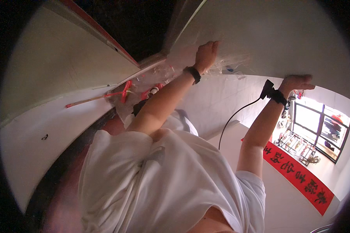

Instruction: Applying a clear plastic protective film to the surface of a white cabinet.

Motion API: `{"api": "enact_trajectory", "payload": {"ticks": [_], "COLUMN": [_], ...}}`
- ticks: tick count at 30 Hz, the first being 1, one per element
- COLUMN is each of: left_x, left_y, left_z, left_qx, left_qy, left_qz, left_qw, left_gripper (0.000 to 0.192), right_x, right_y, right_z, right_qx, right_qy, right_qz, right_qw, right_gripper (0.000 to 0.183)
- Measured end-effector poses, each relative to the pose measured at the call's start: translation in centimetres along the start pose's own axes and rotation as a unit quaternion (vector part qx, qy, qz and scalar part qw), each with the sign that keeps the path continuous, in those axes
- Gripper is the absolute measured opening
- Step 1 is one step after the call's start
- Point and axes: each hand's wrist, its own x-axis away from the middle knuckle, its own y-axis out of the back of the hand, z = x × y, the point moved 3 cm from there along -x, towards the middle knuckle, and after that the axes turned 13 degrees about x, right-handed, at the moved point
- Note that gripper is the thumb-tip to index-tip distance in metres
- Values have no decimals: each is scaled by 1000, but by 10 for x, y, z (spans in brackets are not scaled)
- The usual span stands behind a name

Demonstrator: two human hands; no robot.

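My left hand (206, 55) is curled close against a large pale panel (268, 38), its fingertips hidden. Crinkled clear plastic film (226, 62) lies beside it on the panel. At the panel's lower edge is my right hand (296, 82), blurred, with its fingers reaching along that edge. Whether either hand grips the panel or only presses on it cannot be told. Black bands circle both wrists, and a black cable (232, 116) runs from the clip at the right one. Near the film, the panel carries a small printed label (239, 75).
A stick with a red head (125, 92) and a red-and-white object (152, 91) stand low at the left. A second pale panel (67, 58) rises beyond a dark opening (134, 26). To the right are a red banner with writing (297, 174) and a bright window (323, 125).
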Motion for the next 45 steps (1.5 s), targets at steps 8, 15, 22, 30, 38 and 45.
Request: {"api": "enact_trajectory", "payload": {"ticks": [8, 15, 22, 30, 38, 45], "left_x": [49, 57, 51, 49, 51, 46], "left_y": [-9, -8, -12, 15, 19, 22], "left_z": [41, 76, 48, 33, 49, 54], "left_qx": [-4, -87, -45, -128, -74, -128], "left_qy": [44, 79, 158, 131, 137, 143], "left_qz": [28, 108, 178, 135, 125, 146], "left_qw": [999, 987, 970, 974, 980, 970], "left_gripper": [29, 29, 31, 26, 31, 30], "right_x": [6, 28, 227, 238, 268, 248], "right_y": [2, -2, 11, -44, -35, -34], "right_z": [19, 16, -76, 11, -14, 5], "right_qx": [2, 167, -35, -20, 63, 86], "right_qy": [-19, 58, -437, -324, -234, -210], "right_qz": [-2, 12, 159, 74, 87, 148], "right_qw": [1000, 984, 884, 943, 966, 963], "right_gripper": [41, 51, 41, 26, 17, 26]}}
